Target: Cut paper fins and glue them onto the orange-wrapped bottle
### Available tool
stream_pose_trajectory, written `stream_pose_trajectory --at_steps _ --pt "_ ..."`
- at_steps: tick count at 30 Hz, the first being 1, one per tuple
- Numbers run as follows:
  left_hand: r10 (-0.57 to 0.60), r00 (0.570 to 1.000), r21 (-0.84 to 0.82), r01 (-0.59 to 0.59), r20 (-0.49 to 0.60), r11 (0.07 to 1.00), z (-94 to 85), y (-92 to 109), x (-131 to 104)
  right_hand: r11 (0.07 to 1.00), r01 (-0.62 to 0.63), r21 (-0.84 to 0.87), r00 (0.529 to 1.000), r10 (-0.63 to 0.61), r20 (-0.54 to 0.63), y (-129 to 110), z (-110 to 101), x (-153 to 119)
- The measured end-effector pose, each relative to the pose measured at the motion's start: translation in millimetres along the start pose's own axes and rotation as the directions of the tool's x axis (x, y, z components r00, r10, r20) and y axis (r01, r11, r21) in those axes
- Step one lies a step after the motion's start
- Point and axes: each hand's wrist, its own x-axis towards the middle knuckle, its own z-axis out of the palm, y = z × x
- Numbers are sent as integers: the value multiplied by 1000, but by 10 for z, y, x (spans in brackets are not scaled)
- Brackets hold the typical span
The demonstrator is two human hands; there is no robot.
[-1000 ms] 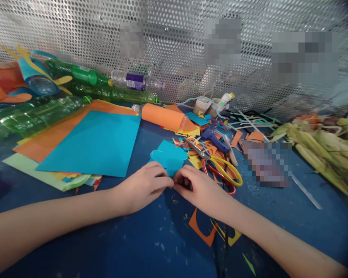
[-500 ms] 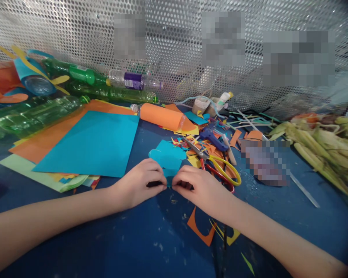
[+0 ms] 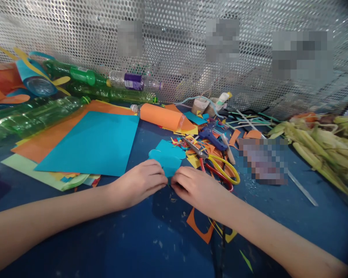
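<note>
A small blue paper cutout (image 3: 168, 154) with rounded lobes lies low over the table, its near edge between my two hands. My left hand (image 3: 143, 179) pinches that edge from the left, fingers bent and pressed together. From the other side my right hand (image 3: 195, 189) does the same, its fingertips close to those of the left. The exact contact under the fingers is partly hidden. Just right of the cutout rest scissors (image 3: 220, 166) with yellow and red handles. Behind it lies a clear bottle wrapped in orange paper (image 3: 162, 116).
Blue sheet (image 3: 92, 144) tops a stack of coloured paper at left. Green bottles (image 3: 43, 116) line the back left. A blue glue gun (image 3: 213, 138) sits among paper scraps. Corn husks (image 3: 319, 154) lie at right. An orange offcut (image 3: 201, 227) lies near my right forearm.
My fingers have closed down further at the paper's near edge, and the gaps between thumbs and fingers have narrowed. The cutout stays in nearly the same place.
</note>
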Motion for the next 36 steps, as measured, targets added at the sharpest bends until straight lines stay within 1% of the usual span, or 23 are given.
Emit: stream_pose_trajectory --at_steps 4,9,12,17,20,24,28,33,36 --pt "-40 999 7 40 27 999 -9 12 10 997 66 -43 998 -66 11 11 -4 -12" --pt "2 998 120 -9 64 993 -26 56 25 967 190 -172 982 -184 49 18 -17 -24" --pt "-26 997 115 18 68 993 -29 61 36 946 201 -253 979 -185 86 6 -29 -31" --pt "-77 995 67 73 61 995 -21 48 42 942 202 -270 978 -180 104 7 -20 -29" --pt "-89 995 18 88 49 996 -20 33 33 959 176 -223 983 -160 92 31 -14 -16" --pt "-119 992 -65 121 31 991 -25 3 25 986 136 -101 989 -128 80 57 -18 -5" --pt "-125 992 -98 127 32 987 -25 -15 39 998 68 7 995 -68 67 55 -21 0" --pt "-152 988 -112 152 8 982 -9 -8 51 985 -37 170 999 35 16 49 -44 2" --pt "-198 980 -90 194 -27 977 -1 2 50 957 -107 268 994 104 27 63 -51 4"
